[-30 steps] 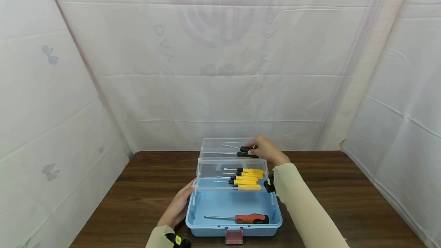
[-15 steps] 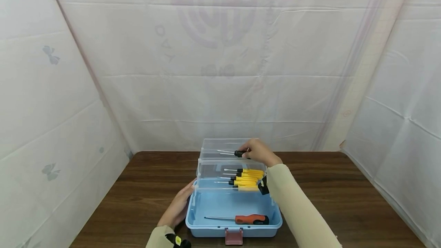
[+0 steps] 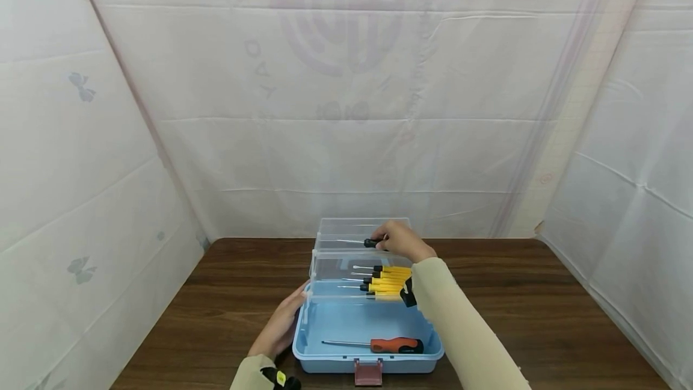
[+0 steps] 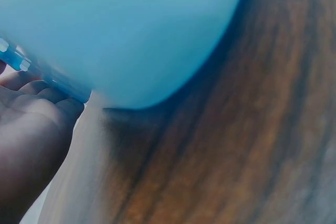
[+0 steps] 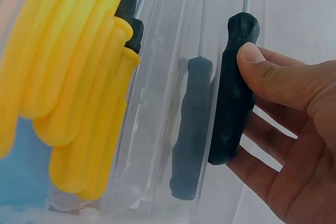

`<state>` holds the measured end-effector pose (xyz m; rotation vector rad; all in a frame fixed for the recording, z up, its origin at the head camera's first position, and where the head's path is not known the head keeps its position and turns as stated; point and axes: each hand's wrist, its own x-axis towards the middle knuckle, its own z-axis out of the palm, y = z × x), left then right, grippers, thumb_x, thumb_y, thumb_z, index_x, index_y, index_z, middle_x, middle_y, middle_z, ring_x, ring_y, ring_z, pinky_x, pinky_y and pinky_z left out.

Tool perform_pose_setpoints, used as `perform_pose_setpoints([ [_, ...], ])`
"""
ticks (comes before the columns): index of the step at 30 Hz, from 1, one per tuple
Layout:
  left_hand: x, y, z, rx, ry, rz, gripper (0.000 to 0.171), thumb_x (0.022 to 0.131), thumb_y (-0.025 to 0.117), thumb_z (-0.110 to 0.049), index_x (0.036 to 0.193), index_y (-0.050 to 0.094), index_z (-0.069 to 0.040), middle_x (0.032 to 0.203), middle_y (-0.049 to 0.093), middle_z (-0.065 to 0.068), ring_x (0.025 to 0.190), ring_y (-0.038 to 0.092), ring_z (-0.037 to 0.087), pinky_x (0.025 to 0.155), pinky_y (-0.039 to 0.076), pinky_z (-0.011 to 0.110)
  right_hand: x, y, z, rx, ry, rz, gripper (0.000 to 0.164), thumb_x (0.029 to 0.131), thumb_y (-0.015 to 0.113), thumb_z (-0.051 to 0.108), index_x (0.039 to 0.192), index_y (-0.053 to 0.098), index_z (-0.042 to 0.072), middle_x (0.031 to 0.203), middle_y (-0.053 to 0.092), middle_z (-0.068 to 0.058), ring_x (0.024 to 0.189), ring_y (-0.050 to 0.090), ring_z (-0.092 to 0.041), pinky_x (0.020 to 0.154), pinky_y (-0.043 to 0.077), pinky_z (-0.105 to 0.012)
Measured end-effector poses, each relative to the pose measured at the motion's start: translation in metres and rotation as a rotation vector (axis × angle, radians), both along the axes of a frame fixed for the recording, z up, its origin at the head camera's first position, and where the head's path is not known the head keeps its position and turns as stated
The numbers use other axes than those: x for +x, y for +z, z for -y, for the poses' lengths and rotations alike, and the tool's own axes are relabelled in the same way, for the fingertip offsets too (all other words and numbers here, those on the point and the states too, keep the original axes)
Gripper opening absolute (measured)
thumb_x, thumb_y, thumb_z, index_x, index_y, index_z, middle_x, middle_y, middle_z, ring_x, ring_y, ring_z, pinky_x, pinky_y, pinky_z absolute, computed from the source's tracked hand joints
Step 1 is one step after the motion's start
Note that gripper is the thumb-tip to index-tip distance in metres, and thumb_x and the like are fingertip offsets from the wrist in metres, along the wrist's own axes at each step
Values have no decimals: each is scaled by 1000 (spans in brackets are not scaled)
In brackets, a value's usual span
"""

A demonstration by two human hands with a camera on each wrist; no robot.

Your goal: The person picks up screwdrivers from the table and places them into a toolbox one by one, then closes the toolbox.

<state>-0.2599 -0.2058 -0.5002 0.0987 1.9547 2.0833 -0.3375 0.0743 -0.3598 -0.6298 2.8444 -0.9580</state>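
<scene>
In the head view, my right hand (image 3: 400, 239) is over the raised clear tray (image 3: 338, 226) at the back of a light blue toolbox (image 3: 352, 366). Between its thumb and fingers it holds a black-handled screwdriver (image 5: 237, 87), the thin metal shaft pointing left. Through clear plastic shows another black handle (image 5: 191, 129), just beside it in the right wrist view. My left hand (image 3: 281, 321) grips the toolbox's left side near the hinge; its fingers curl at the blue edge in the left wrist view. Several yellow-handled screwdrivers (image 3: 387, 280) lie in the lower clear tray.
A screwdriver (image 3: 397, 345) with an orange and black handle lies in the toolbox's bottom. The pink latch (image 3: 368, 372) hangs down in front. Brown wooden table (image 3: 216, 306) surrounds the box, and white sheeting (image 3: 346, 155) rises behind and at both sides.
My right hand has moved a little left and slightly lower with the black screwdriver, bringing it over the other black one. The left hand has stayed in place.
</scene>
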Motion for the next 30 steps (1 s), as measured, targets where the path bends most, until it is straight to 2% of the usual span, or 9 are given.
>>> perform_pose_setpoints([
  [12,0,1,-2,-3,-6,4,63,103,35,-41,155,16,-9,160,11,22,145,13,44,114,20,60,0,-1,5,33,-45,6,20,88,66,2,105,74,6,103,71,-7,83,63,-16,82,56,-37],
  [23,0,0,-1,1,-14,-6,66,102,38,-43,155,15,-10,160,10,22,146,11,44,115,18,60,0,-1,9,85,-48,-2,18,88,65,2,102,75,7,101,72,-7,82,62,-16,80,56,-36],
  [30,0,1,-2,17,-19,-4,65,103,39,-40,155,15,-9,160,9,21,146,10,43,115,18,60,6,0,8,93,-25,-37,25,87,59,-9,103,74,3,107,71,-12,94,66,-24,84,57,-40],
])
